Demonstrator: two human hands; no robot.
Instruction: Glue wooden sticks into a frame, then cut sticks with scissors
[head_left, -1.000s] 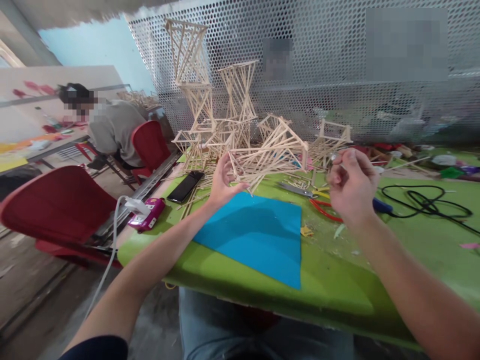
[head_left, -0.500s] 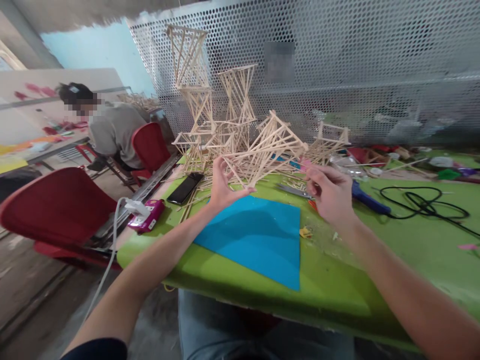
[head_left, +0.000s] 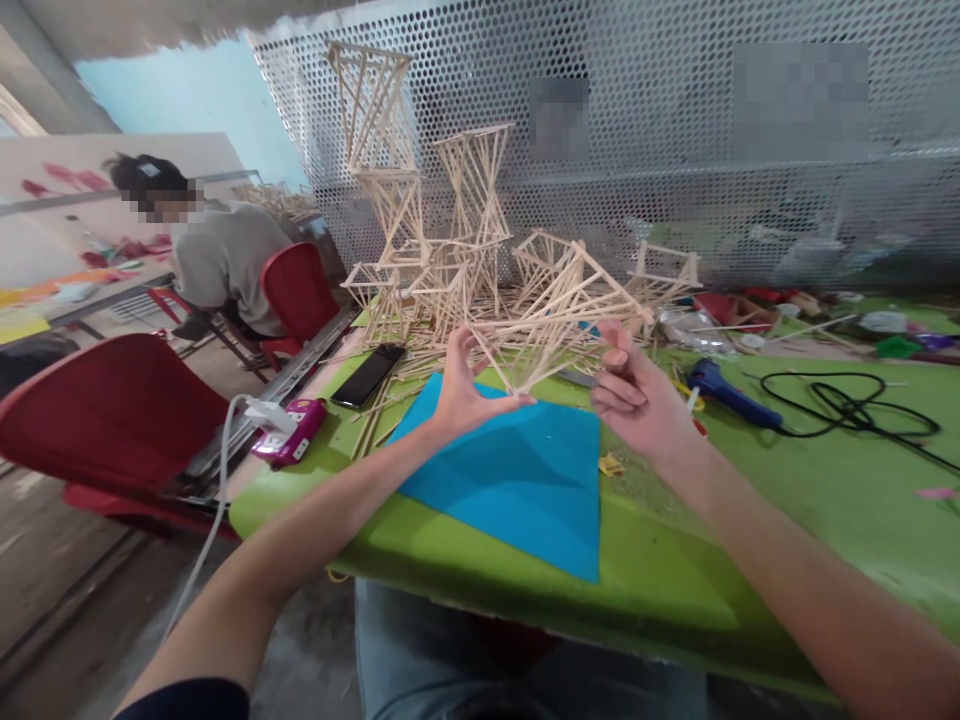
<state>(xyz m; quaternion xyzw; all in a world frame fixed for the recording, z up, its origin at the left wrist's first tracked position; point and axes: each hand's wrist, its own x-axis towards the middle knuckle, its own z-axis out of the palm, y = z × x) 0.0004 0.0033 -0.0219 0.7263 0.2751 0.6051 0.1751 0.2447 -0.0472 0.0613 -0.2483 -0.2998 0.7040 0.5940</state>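
A twisted frame of thin wooden sticks (head_left: 559,305) is raised above the table, tilted. My left hand (head_left: 465,390) grips its left end, with the thumb beneath the lower corner and the fingers up at the upper corner. Close to the right end of the frame is my right hand (head_left: 630,385), its fingers curled in and fingertips raised by the sticks. Whether it pinches the frame or something small does not show. Under the frame lies a blue sheet (head_left: 517,490). Scissors, mostly hidden behind my right hand, rest on the green tabletop (head_left: 765,490).
A blue glue gun (head_left: 731,393) with a coiled black cable (head_left: 855,400) lies at right. A phone (head_left: 369,375) and a purple power socket (head_left: 291,430) sit at left. Stick towers (head_left: 382,120) stand behind. Another person (head_left: 225,250) sits beyond red chairs (head_left: 120,430).
The stick frame has moved right and slightly down toward me with my left hand. My right hand has turned, its curled fingers now showing more, and has shifted slightly left.
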